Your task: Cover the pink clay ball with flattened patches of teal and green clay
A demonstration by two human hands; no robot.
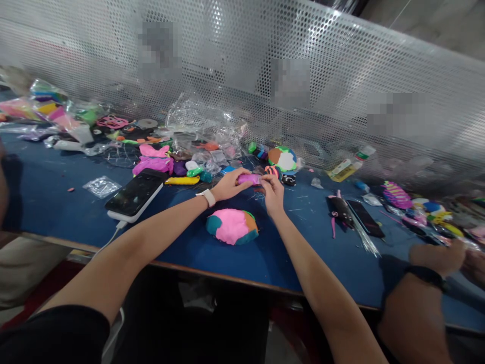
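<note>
Between both hands (250,186), purple piece (249,178)

no readable text, labels too blurred to make out

A long worktop (56,192) with a blue surface and a brown front edge runs across the middle of the frame, from lower right up toward the left. Behind it, filling the upper half, stands a pale perforated metal screen (341,76) that catches bright patches of light. A grey wall (435,20) shows in the upper right corner.
</note>
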